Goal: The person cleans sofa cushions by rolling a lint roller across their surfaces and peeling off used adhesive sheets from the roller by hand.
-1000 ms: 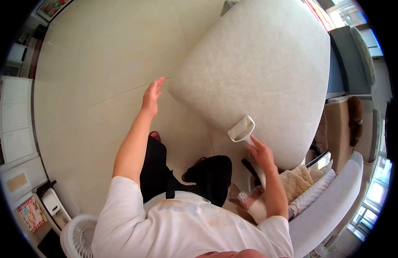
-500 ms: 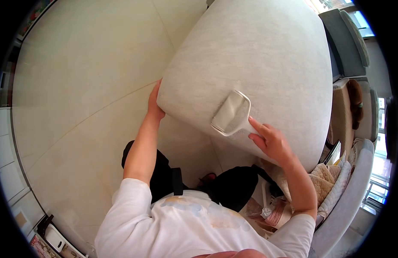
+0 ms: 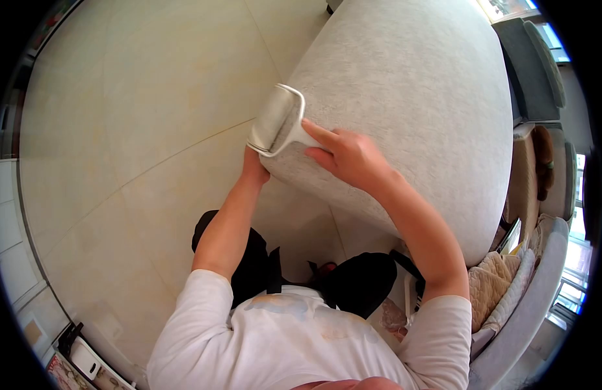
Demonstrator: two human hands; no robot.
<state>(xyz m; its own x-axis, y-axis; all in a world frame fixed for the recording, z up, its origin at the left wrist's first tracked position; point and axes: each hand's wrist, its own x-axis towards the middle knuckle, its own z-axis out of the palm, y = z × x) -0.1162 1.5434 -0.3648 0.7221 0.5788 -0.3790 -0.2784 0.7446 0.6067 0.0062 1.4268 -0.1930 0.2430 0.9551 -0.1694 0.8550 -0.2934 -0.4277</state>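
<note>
A lint roller (image 3: 271,121) with a white frame and handle lies over the left edge of a large, pale grey upholstered piece (image 3: 405,84). My right hand (image 3: 354,156) is wrapped round its handle, the index finger stretched along it toward the roller head. Under the roller, my left hand (image 3: 254,168) rests against the near left corner of the upholstery. The roller head covers its fingers, so their grip does not show.
Beige tiled floor (image 3: 151,104) spreads out on the left. To the right stand grey sofa parts (image 3: 528,71), a brown item (image 3: 543,156) and folded quilted covers (image 3: 493,286). A white container (image 3: 86,361) sits at the lower left.
My right hand has carried the lint roller leftward and away from me, from the upholstery's near middle to its left edge, over my left hand. The view has shifted slightly.
</note>
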